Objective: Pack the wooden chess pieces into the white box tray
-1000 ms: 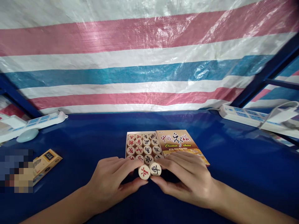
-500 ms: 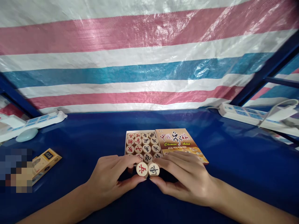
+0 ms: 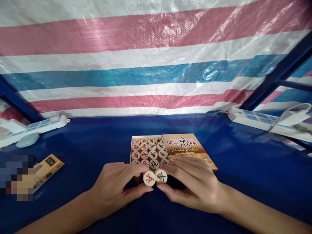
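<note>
An open box (image 3: pixel 132 150) full of round wooden Chinese chess pieces lies on the blue table, its printed lid (image 3: pixel 187 149) beside it on the right. My left hand (image 3: pixel 114 188) pinches a piece with a red character (image 3: pixel 149 178) between thumb and fingers, held on edge just in front of the box. My right hand (image 3: pixel 195 187) pinches a piece with a black character (image 3: pixel 161 176) the same way. The two pieces touch side by side, faces towards me.
A white power strip (image 3: pixel 41 125) and a pale round object (image 3: pixel 28 140) lie at the far left, a small yellow box (image 3: pixel 47 167) nearer me. Another power strip with a plugged cable (image 3: pixel 265 122) lies at the far right. A striped tarp backs the table.
Both hands and the two held pieces stay almost still; the pieces have shifted only slightly.
</note>
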`<state>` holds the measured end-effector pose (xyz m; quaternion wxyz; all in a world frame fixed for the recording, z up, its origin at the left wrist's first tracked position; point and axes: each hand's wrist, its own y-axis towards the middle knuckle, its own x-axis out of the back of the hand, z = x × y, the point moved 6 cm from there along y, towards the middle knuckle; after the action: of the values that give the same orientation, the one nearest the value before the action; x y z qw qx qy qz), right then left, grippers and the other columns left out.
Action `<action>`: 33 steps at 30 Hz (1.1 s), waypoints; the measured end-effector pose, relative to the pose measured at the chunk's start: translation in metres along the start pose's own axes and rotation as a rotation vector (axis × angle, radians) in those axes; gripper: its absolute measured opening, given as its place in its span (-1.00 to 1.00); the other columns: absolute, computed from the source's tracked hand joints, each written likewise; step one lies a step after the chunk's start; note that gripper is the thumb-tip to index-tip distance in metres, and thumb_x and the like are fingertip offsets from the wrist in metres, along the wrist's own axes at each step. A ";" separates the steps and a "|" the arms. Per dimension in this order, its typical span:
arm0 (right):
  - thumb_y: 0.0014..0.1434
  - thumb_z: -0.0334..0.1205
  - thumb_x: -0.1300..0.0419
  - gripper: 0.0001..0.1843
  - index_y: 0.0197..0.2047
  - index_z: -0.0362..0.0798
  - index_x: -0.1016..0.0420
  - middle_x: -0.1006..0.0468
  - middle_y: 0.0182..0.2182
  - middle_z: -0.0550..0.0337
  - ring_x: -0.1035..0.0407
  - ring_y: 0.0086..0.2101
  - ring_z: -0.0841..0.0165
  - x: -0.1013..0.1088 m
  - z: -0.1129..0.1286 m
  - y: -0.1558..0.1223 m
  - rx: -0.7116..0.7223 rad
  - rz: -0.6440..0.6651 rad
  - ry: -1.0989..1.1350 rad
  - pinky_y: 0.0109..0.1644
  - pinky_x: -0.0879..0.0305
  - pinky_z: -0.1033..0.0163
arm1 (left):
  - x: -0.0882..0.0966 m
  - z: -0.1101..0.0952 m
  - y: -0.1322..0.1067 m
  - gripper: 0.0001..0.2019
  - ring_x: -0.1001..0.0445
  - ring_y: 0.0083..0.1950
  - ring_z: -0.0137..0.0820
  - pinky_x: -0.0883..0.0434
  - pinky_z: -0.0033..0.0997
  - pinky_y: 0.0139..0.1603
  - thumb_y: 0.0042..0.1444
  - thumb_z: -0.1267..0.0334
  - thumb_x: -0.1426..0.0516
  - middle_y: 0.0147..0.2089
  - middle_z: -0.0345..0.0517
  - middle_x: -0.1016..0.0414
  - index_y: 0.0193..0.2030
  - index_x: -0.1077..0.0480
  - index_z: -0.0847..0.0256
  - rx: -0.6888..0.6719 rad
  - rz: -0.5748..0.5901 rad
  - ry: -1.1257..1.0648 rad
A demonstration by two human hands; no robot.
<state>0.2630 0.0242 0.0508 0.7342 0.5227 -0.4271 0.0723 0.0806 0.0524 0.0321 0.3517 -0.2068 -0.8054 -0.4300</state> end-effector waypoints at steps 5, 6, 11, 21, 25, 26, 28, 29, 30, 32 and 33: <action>0.12 -0.27 -0.37 -0.64 -0.02 -0.15 -0.46 -0.60 -0.35 0.18 -0.47 -0.39 0.39 0.000 0.000 -0.001 0.018 -0.003 0.005 -0.31 -0.43 0.23 | 0.001 -0.001 0.001 -0.76 -0.42 -0.47 -0.59 -0.26 -0.56 -0.39 0.24 0.14 -0.22 -0.36 -0.38 -0.53 -0.01 -0.38 0.12 0.003 -0.004 0.005; 0.12 -0.27 -0.37 -0.63 -0.02 -0.16 -0.47 -0.59 -0.35 0.19 -0.47 -0.39 0.39 0.000 0.000 -0.001 0.017 0.000 0.010 -0.31 -0.43 0.24 | 0.002 -0.001 0.001 -0.76 -0.42 -0.47 -0.60 -0.26 -0.56 -0.40 0.24 0.14 -0.22 -0.36 -0.38 -0.53 -0.01 -0.38 0.13 -0.001 -0.010 0.005; 0.11 -0.23 -0.38 -0.64 -0.04 -0.16 -0.48 -0.59 -0.35 0.18 -0.48 -0.39 0.38 0.001 0.000 -0.002 0.019 -0.007 0.004 -0.33 -0.44 0.23 | 0.001 0.000 0.000 -0.75 -0.40 -0.47 -0.61 -0.24 -0.57 -0.40 0.22 0.14 -0.24 -0.35 -0.39 -0.53 -0.01 -0.38 0.12 0.000 -0.015 -0.006; 0.16 -0.20 -0.34 -0.66 -0.05 -0.17 -0.47 -0.58 -0.42 0.17 -0.46 -0.47 0.40 0.002 0.001 0.003 0.041 0.007 -0.021 -0.41 -0.41 0.25 | -0.004 -0.002 0.002 -0.75 -0.44 -0.42 -0.61 -0.26 -0.57 -0.33 0.25 0.10 -0.22 -0.33 -0.43 -0.53 -0.01 -0.35 0.10 -0.018 0.050 -0.058; 0.20 -0.16 -0.31 -0.71 -0.06 -0.14 -0.48 -0.56 -0.46 0.20 -0.45 -0.49 0.40 0.005 0.002 0.004 0.056 -0.001 -0.068 -0.41 -0.39 0.25 | -0.002 -0.001 0.001 -0.72 -0.46 -0.42 -0.61 -0.27 -0.58 -0.33 0.25 0.08 -0.21 -0.33 -0.43 -0.54 0.02 -0.34 0.10 -0.022 0.012 -0.033; 0.21 -0.15 -0.30 -0.72 -0.07 -0.13 -0.48 -0.56 -0.47 0.21 -0.44 -0.49 0.40 0.005 0.002 0.005 0.056 0.004 -0.070 -0.41 -0.38 0.25 | -0.002 0.000 0.001 -0.71 -0.46 -0.42 -0.61 -0.27 -0.58 -0.33 0.26 0.08 -0.21 -0.32 -0.43 -0.54 0.04 -0.34 0.10 -0.024 0.005 -0.023; 0.22 -0.15 -0.28 -0.72 -0.07 -0.12 -0.48 -0.55 -0.48 0.22 -0.44 -0.50 0.41 0.005 0.003 0.005 0.057 0.006 -0.072 -0.42 -0.36 0.25 | -0.002 0.000 0.001 -0.71 -0.47 -0.41 -0.61 -0.28 -0.58 -0.33 0.26 0.09 -0.20 -0.32 -0.43 -0.55 0.05 -0.34 0.10 -0.028 0.002 -0.014; 0.22 -0.15 -0.29 -0.72 -0.07 -0.13 -0.48 -0.55 -0.48 0.22 -0.43 -0.50 0.41 0.006 0.003 0.005 0.058 0.004 -0.073 -0.43 -0.36 0.25 | -0.002 0.000 0.001 -0.72 -0.47 -0.41 -0.62 -0.28 -0.58 -0.33 0.26 0.09 -0.20 -0.32 -0.43 -0.55 0.04 -0.35 0.09 -0.029 0.002 -0.015; 0.21 -0.15 -0.29 -0.72 -0.07 -0.13 -0.48 -0.54 -0.48 0.22 -0.43 -0.50 0.41 0.005 0.003 0.005 0.058 0.006 -0.072 -0.43 -0.35 0.25 | -0.002 0.000 0.001 -0.73 -0.47 -0.41 -0.62 -0.28 -0.59 -0.33 0.26 0.09 -0.20 -0.32 -0.43 -0.55 0.04 -0.35 0.09 -0.028 0.001 -0.017; 0.20 -0.15 -0.30 -0.70 -0.07 -0.15 -0.48 -0.54 -0.49 0.22 -0.42 -0.50 0.41 0.004 0.003 0.004 0.059 0.015 -0.065 -0.44 -0.33 0.25 | -0.002 0.000 0.001 -0.73 -0.47 -0.41 -0.62 -0.28 -0.59 -0.33 0.25 0.09 -0.21 -0.32 -0.44 -0.55 0.03 -0.36 0.09 -0.024 -0.002 -0.026; 0.19 -0.15 -0.31 -0.69 -0.07 -0.15 -0.47 -0.53 -0.49 0.22 -0.42 -0.50 0.41 0.003 0.003 0.004 0.061 0.023 -0.061 -0.45 -0.32 0.25 | -0.002 0.001 0.001 -0.73 -0.47 -0.41 -0.62 -0.28 -0.60 -0.32 0.24 0.09 -0.22 -0.32 -0.44 -0.54 0.02 -0.36 0.09 -0.019 -0.003 -0.031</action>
<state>0.2614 0.0221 0.0560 0.7038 0.5418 -0.4528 0.0776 0.0825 0.0536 0.0310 0.3365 -0.2155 -0.8069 -0.4350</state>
